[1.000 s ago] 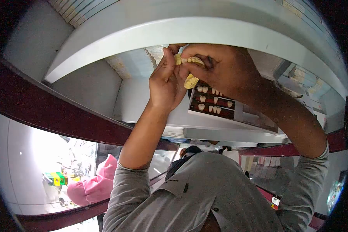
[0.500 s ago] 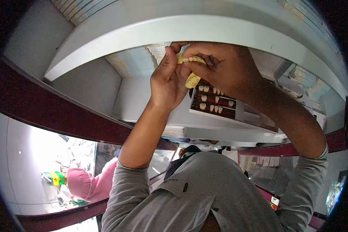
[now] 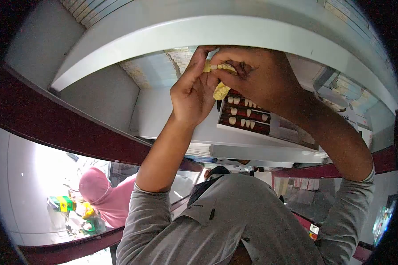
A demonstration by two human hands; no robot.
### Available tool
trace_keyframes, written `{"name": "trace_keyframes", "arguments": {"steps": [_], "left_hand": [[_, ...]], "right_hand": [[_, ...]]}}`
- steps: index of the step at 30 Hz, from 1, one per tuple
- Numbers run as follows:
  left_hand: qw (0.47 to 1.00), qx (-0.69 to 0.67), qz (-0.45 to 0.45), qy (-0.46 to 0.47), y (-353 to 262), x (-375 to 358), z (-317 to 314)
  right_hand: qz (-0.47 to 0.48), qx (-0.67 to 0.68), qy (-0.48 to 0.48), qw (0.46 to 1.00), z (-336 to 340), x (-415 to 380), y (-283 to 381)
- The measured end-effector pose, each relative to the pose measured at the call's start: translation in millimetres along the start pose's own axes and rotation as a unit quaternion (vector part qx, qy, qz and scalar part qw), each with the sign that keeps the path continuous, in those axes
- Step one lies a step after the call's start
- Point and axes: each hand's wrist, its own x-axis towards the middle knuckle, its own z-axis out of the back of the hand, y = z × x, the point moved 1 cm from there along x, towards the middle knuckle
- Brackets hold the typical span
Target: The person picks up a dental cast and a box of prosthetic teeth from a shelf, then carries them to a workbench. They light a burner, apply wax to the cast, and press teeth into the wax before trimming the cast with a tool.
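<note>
Case: white teeth, 3 visible rows. Left hand half-curled, right hand pinched, both gripping yellow cast.

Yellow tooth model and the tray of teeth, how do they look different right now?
The yellow tooth model is curved and yellow, while the tray of teeth is straight-edged, dark red inside with a white rim. The model is held up in the left hand and right hand; the tray rests on the white shelf. Both show tooth shapes, and both are partly hidden by the right hand.
</note>
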Motion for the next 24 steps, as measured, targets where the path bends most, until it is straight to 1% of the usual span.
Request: {"name": "trace_keyframes", "arguments": {"steps": [2,4,8,10,11,14,19,20,21,22,24], "left_hand": [[1.000,0.004,0.001,0.003,-0.6,-0.2,0.1],[0.998,-0.059,0.002,0.030,-1.7,-0.5,-2.0],[0.996,-0.084,0.000,0.028,-0.8,-0.5,0.3],[0.999,-0.038,-0.005,0.009,-0.4,-0.2,0.2],[0.999,-0.038,-0.005,0.009,-0.5,-0.4,-0.1],[0.999,-0.047,-0.007,0.019,-0.5,-0.2,-1.2],[0.996,-0.087,-0.006,-0.025,0.7,-1.0,1.0],[0.996,-0.087,-0.006,-0.025,-0.1,-0.4,1.4],[0.999,-0.049,-0.005,0.003,-1.2,0.7,1.3],[0.999,-0.012,-0.004,0.031,-1.9,1.4,0.7],[1.000,-0.004,-0.002,0.025,-1.7,0.6,-3.1]], "right_hand": [[0.008,0.005,-0.009,1.000,-1.7,-0.5,-0.8],[0.015,0.009,-0.019,1.000,-2.0,-0.5,-0.7],[0.012,0.013,-0.019,1.000,-0.9,-0.5,0.2],[0.007,0.012,-0.014,1.000,-0.5,-0.5,0.1],[0.006,0.013,-0.013,1.000,-0.7,-0.7,-0.2],[-0.005,0.007,-0.012,1.000,-2.6,-0.6,-0.6],[-0.009,-0.001,-0.014,1.000,-1.0,-0.1,0.7],[-0.031,0.006,0.009,0.999,1.0,0.1,1.9],[-0.053,0.013,0.032,0.998,1.9,0.2,2.2],[-0.053,0.013,0.032,0.998,0.8,-0.1,1.6],[-0.024,0.004,-0.003,1.000,-1.5,-0.8,0.4]]}}
